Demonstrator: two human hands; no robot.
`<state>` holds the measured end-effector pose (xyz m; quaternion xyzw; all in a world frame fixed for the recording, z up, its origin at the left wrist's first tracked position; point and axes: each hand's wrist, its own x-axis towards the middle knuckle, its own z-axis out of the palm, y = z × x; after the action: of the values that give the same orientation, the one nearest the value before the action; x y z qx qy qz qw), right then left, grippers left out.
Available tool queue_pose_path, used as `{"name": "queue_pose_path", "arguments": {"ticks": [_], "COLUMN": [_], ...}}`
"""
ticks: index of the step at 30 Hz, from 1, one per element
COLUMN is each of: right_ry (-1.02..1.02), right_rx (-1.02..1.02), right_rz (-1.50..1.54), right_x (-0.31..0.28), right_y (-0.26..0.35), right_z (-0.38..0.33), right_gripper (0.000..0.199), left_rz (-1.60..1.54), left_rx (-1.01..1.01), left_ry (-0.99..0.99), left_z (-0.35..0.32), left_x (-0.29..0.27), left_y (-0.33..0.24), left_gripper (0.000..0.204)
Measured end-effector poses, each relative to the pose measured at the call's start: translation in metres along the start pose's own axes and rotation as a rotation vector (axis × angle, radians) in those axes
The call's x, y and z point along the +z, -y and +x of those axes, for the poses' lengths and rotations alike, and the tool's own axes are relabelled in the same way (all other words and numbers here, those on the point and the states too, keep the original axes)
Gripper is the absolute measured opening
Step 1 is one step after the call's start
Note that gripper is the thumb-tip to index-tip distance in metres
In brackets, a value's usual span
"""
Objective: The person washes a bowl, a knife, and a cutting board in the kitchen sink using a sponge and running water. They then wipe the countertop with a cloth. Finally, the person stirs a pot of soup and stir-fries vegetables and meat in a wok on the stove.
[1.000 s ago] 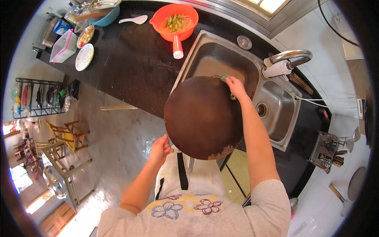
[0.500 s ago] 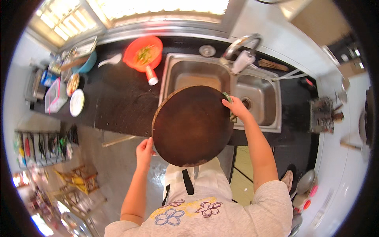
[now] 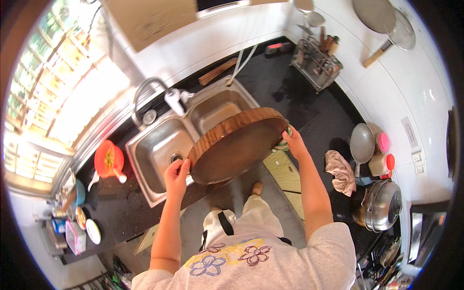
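Both hands gripping round wooden chopping board (image 3: 237, 145), holding it tilted above double sink (image 3: 159, 154). Left hand (image 3: 176, 176) clasping near rim; right hand (image 3: 292, 140) clasping far rim, pressing green cloth (image 3: 285, 137) against it.

We wear a light grey short-sleeved T-shirt (image 3: 270, 261) with a flower print across the front: outlined blooms in blue, purple and yellow. Our forearms are bare, with nothing on the wrist of the left hand (image 3: 176, 176) or the right hand (image 3: 293, 142). Below the shirt we see pale trousers (image 3: 251, 217) and a dark strap (image 3: 224, 223).
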<state>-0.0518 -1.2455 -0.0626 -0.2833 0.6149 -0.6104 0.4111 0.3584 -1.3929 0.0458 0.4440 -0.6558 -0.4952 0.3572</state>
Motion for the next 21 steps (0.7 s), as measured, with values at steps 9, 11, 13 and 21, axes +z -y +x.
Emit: {"name": "queue_pose_path", "arguments": {"ticks": [9,11,13,21], "right_ry": [-0.402,-0.500,-0.654,-0.635], "right_rx": [-0.081,-0.100,-0.110,-0.044], "right_rz": [0.163,0.257,0.059,-0.493], "right_x": [-0.183,-0.215,-0.233,-0.230], "right_y": [-0.018,-0.018,0.010,0.125], "right_z": [-0.052,-0.061,-0.067,-0.097], "right_gripper": [0.057,0.052,0.043,0.078], "left_rz": [0.071,0.096,0.047,-0.021], "left_rx": [0.231,0.326,0.351,0.468], "left_ry": [0.338,0.414,0.491,0.798], "left_z": [0.070,0.082,0.090,0.147], "left_x": [0.205,0.246,0.284,0.393], "left_y": [-0.086,-0.113,-0.137,-0.175], "left_gripper": [0.023,0.022,0.023,0.026]}}
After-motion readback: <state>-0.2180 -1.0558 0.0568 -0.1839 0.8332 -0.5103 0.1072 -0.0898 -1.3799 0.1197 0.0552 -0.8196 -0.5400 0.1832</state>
